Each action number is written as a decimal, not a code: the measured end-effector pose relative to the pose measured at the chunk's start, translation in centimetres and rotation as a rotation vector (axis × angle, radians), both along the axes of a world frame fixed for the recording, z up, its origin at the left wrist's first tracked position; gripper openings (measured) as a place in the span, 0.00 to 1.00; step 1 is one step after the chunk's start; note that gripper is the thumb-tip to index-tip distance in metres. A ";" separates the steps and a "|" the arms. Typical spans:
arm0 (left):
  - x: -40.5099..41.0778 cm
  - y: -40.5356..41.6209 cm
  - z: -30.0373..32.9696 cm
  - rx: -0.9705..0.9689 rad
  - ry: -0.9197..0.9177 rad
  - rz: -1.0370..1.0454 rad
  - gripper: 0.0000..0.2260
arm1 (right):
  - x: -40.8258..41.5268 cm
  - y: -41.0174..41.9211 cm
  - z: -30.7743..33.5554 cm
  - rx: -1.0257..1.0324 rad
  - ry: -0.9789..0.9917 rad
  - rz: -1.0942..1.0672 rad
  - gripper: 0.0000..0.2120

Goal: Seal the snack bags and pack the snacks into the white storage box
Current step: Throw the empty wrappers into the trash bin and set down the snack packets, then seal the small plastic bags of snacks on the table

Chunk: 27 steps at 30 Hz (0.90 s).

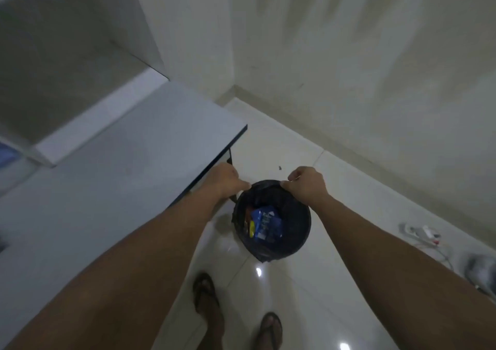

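Note:
A round bin lined with a black bag (292,239) stands on the tiled floor beside the table corner. Blue snack wrappers (265,222) and a bit of yellow and red packaging lie inside it. My left hand (226,179) pinches the black bag's rim on the far left side. On the far right side of the rim, my right hand (304,184) grips the bag too. Both arms reach down from the bottom of the view. No white storage box is in view.
A pale table (107,167) fills the left, its dark-edged corner just above the bin. Glossy white floor tiles (335,188) run to the walls. A power strip with cables (424,233) lies at the right. My feet in sandals (209,306) stand below the bin.

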<state>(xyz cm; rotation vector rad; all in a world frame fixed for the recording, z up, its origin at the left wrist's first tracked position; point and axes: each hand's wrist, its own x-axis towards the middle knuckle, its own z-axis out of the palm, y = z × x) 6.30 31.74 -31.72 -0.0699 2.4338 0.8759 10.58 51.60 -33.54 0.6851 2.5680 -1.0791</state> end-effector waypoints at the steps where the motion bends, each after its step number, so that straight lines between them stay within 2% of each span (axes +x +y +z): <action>1: 0.2 -0.8 1.8 0.011 0.010 0.004 0.12 | -0.4 -0.8 1.7 -0.005 0.017 0.040 0.14; 4: 1.1 -3.5 6.4 0.032 0.033 0.024 0.13 | -1.2 -3.7 6.4 0.012 0.059 0.186 0.15; 9: 3.1 -9.5 12.0 0.012 0.092 0.049 0.24 | -1.6 -9.9 12.5 0.076 0.117 0.434 0.17; 12: 4.8 -14.7 14.8 0.001 0.104 0.074 0.27 | -1.3 -14.9 15.1 0.092 0.084 0.604 0.19; 20: 12.9 -34.3 17.1 -0.071 0.084 0.158 0.27 | 2.2 -33.4 18.8 0.102 0.009 0.850 0.22; 24: 17.3 -44.0 16.4 -0.112 0.051 0.186 0.16 | 4.7 -43.5 19.3 0.130 -0.011 0.964 0.23; 27: 20.2 -49.5 16.3 -0.155 0.042 0.230 0.17 | 6.6 -49.8 19.3 0.128 0.002 1.026 0.24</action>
